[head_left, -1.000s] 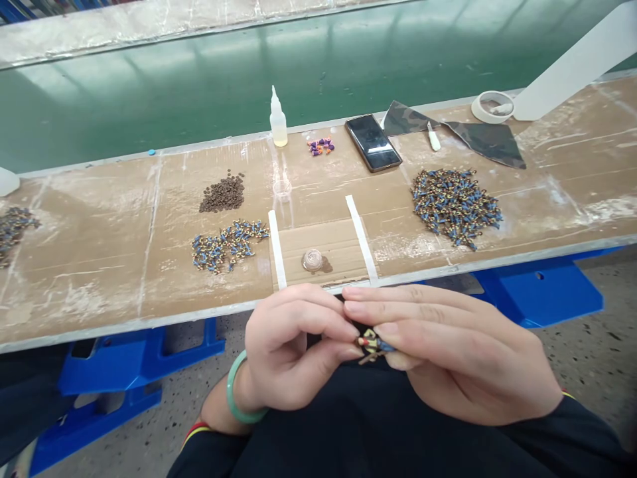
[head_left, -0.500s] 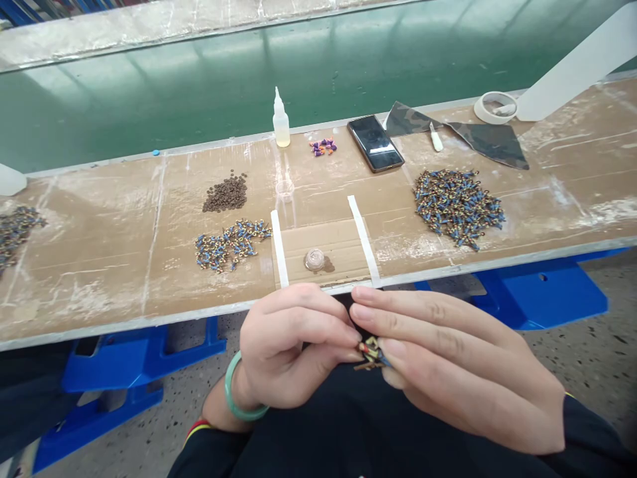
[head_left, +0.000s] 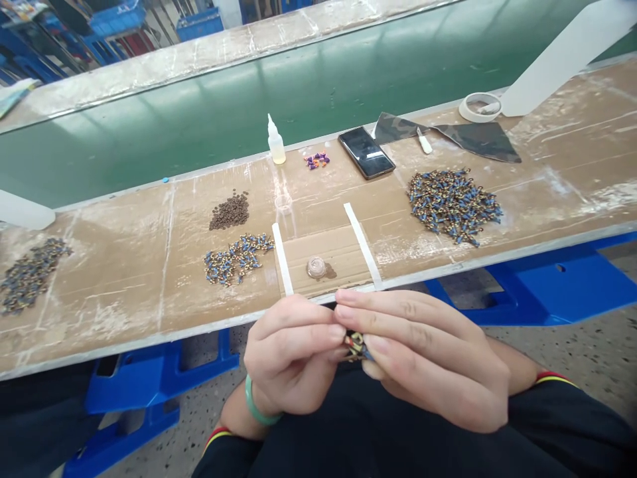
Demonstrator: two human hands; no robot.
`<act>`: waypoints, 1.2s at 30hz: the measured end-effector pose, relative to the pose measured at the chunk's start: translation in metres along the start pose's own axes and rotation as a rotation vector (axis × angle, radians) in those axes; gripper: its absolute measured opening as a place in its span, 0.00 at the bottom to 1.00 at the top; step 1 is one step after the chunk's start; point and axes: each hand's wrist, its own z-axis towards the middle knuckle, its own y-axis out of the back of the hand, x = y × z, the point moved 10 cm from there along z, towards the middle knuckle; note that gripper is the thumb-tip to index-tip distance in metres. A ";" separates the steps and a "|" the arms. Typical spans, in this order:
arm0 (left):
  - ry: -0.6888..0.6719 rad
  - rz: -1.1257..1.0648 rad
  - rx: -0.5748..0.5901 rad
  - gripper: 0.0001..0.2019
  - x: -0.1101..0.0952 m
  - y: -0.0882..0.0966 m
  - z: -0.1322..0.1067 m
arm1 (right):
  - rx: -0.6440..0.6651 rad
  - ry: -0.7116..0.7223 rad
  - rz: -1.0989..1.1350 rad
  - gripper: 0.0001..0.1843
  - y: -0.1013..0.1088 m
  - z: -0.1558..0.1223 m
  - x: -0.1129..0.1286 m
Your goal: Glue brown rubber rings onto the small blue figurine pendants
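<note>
Left hand [head_left: 293,362] curled, right hand [head_left: 432,362] straighter-fingered, both pinching, held close together

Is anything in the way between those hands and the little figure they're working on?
Nothing visible: the left hand and right hand both hold the small figure directly. Only their own fingers hide part of it.

- Brown, worn tabletop [head_left: 114,265] – three piles of small figures [head_left: 452,204] are lying on it
- Brown discs [head_left: 229,212], in one heap
- A bottle [head_left: 276,147], standing upright
- A phone [head_left: 367,154] – near the camouflage sheet [head_left: 480,141]
</note>
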 end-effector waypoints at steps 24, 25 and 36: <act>0.021 0.061 -0.120 0.03 0.010 0.001 -0.015 | 0.021 0.262 -0.169 0.05 -0.014 -0.012 0.003; 0.041 0.075 -0.135 0.03 0.013 0.001 -0.016 | -0.019 0.230 -0.161 0.04 -0.014 -0.012 -0.001; 0.070 0.248 -0.174 0.04 0.021 0.008 -0.015 | 0.091 -0.417 0.289 0.16 -0.038 -0.012 -0.039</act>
